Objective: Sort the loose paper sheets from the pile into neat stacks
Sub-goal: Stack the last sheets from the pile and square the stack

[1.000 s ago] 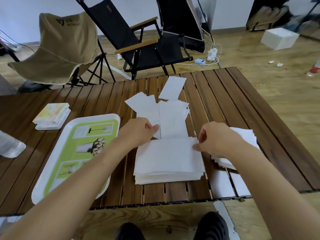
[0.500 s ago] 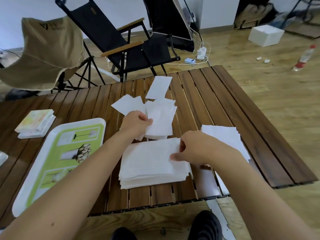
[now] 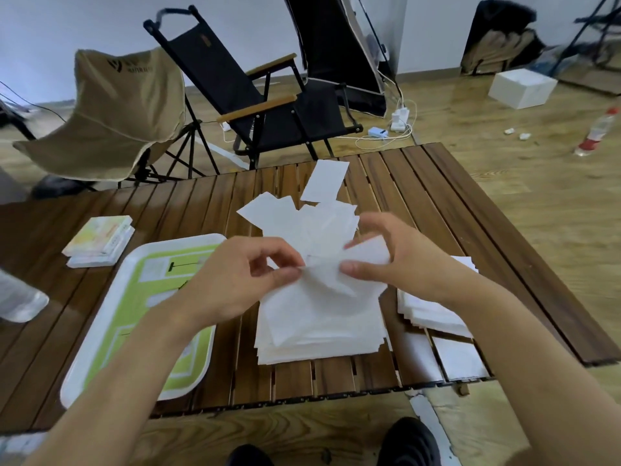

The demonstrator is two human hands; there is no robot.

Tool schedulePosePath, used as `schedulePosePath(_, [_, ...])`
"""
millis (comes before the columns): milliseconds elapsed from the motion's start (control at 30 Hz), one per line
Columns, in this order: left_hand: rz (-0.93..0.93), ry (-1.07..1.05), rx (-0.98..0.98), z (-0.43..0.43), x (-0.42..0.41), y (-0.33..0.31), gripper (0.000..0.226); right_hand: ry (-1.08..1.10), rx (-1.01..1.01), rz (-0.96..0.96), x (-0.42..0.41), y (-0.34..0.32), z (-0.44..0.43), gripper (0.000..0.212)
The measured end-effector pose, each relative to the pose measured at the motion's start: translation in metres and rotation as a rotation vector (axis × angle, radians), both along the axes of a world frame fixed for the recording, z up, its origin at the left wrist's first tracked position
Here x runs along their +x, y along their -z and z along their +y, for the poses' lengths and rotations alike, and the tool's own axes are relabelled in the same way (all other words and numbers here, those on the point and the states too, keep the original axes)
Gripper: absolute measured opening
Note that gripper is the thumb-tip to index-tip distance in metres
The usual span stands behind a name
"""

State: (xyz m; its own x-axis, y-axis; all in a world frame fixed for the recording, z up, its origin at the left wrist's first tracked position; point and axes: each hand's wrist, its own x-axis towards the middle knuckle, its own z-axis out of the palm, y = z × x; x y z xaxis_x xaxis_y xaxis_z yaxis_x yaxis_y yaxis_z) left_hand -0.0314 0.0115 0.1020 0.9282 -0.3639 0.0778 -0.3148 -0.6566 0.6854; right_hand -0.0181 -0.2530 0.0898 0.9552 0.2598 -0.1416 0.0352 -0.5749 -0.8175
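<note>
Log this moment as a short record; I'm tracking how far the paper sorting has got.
left grip: pinches the held sheet
right grip: pinches the same sheet
sheet position: lifted over the middle stack
second stack: right of the middle one, partly under the right arm
loose pile: behind the stacks, unsorted
tray: left of the middle stack
table: wooden slats

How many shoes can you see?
2. The left shoe is at the bottom edge, mostly cut off; the right shoe is beside it, both just past the table's near edge.
</note>
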Motion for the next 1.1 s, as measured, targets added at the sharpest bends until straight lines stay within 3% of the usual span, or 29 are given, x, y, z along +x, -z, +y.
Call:
schedulePosePath(67, [0.131, 0.002, -0.032, 0.003, 0.002, 0.011, 0.006, -0.080, 0.019, 0.065, -0.001, 0.003, -0.002, 0.035])
schedulePosePath(100, [0.220, 0.012, -0.025, 0.007, 0.004, 0.016, 0.013, -0.089, 0.062, 0.110, -0.001, 0.004, -0.002, 0.018])
schedulePosePath(133, [0.327, 0.021, -0.026, 0.011, 0.005, 0.021, 0.018, -0.082, 0.086, 0.139, 0.000, 0.006, -0.004, 0.015])
schedulePosePath(233, [0.503, 0.010, -0.049, 0.022, 0.009, 0.033, 0.024, -0.005, 0.084, 0.180, 0.003, 0.012, -0.004, 0.024])
schedulePosePath(367, [0.419, -0.134, -0.021, 0.027, 0.016, 0.051, 0.034, 0.029, -0.090, 0.201, 0.009, 0.028, 0.001, 0.032])
schedulePosePath(533, [0.372, -0.196, 0.157, 0.030, 0.021, 0.076, 0.041, 0.043, -0.308, 0.165, 0.012, 0.046, 0.007, 0.033])
schedulePosePath(800, [0.331, -0.246, 0.320, 0.030, 0.022, 0.088, 0.034, 0.053, -0.617, 0.086, 0.011, 0.060, 0.010, 0.028])
schedulePosePath(867, [0.256, -0.323, 0.399, 0.031, 0.027, 0.084, 0.030, 0.069, -0.674, 0.085, 0.011, 0.057, 0.007, 0.026])
schedulePosePath(967, [-0.004, -0.444, 0.409, 0.030, 0.047, 0.080, 0.016, 0.127, -0.684, 0.035, 0.011, 0.051, 0.003, 0.025])
schedulePosePath(1033, [-0.152, -0.411, 0.381, 0.028, 0.067, 0.087, 0.017, 0.156, -0.658, -0.006, 0.012, 0.045, 0.004, 0.023])
schedulePosePath(1100, [-0.182, -0.315, 0.400, 0.026, 0.087, 0.098, 0.028, 0.170, -0.631, -0.029, 0.011, 0.042, 0.008, 0.023])
